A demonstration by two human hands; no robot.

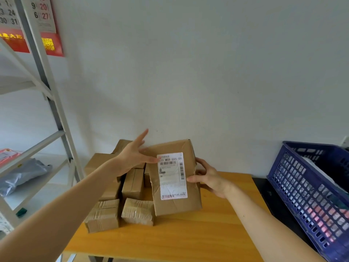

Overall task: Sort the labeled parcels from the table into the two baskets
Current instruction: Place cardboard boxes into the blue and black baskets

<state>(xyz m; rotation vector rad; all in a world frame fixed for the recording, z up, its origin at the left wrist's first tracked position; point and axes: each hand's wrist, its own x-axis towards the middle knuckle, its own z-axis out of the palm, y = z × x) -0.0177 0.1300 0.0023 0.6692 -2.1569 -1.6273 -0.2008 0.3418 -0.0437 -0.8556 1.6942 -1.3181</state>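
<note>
Head view. Labeled parcel (pixel 174 176) held tilted above the tabletop (pixel 188 239), label face up toward the camera, likely for reading. Right hand (pixel 207 178) clenched on its right edge; left hand (pixel 135 156) splayed, fingertips touching the top left corner, steadying. Remaining parcels (pixel 120 197) piled left, against the wall. Blue basket (pixel 309 195) at right, near; second basket not visible.
</note>
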